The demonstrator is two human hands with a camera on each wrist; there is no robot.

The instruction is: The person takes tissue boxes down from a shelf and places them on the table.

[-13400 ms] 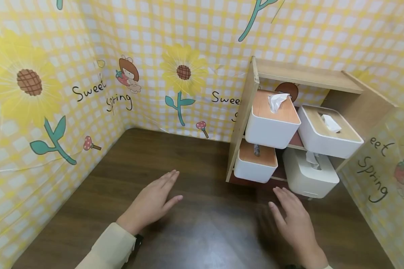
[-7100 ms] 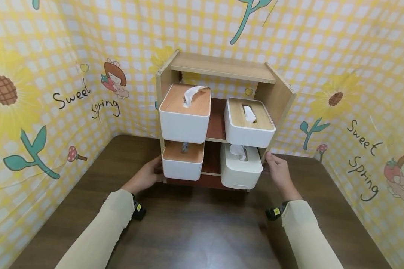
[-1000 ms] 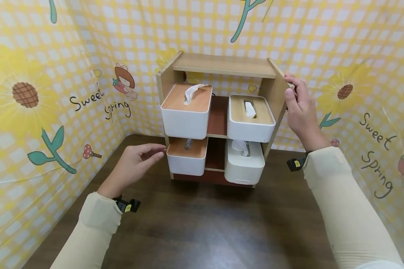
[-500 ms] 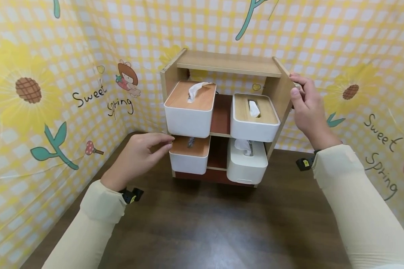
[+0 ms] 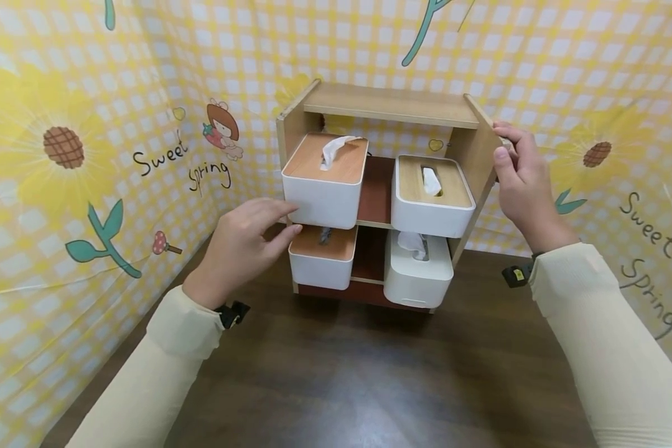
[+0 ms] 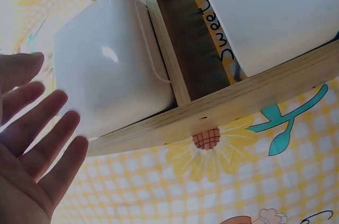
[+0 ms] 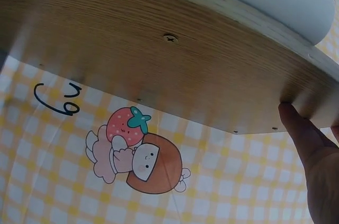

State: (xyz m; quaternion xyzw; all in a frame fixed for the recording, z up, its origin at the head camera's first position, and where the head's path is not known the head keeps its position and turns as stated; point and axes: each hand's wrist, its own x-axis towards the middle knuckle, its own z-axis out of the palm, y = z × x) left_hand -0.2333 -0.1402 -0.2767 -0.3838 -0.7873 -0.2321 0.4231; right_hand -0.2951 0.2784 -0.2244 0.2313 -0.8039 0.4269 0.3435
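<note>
A wooden shelf (image 5: 392,104) stands on the dark tabletop, with tissue boxes in its compartments. My left hand (image 5: 243,249) is at the front left corner of the upper left tissue box (image 5: 322,200), thumb and fingers spread apart. In the left wrist view its fingers (image 6: 58,163) extend beside a white box, holding nothing. Below is the lower left tissue box (image 5: 320,271), also white with a wood-look lid. My right hand (image 5: 523,177) holds the front edge of the shelf's right side panel near the top. In the right wrist view, fingertips touch the panel's outer face (image 7: 175,65).
On the shelf's right side are the upper right tissue box (image 5: 434,218) with a pale wood lid and the lower right all-white tissue box (image 5: 418,287). All boxes stick out in front. Checked yellow cloth (image 5: 241,56) surrounds the tabletop (image 5: 336,373).
The shelf has shifted from the right to near the middle. Within the last second my left hand has risen from the lower left box to the upper left one. My right hand stays on the panel.
</note>
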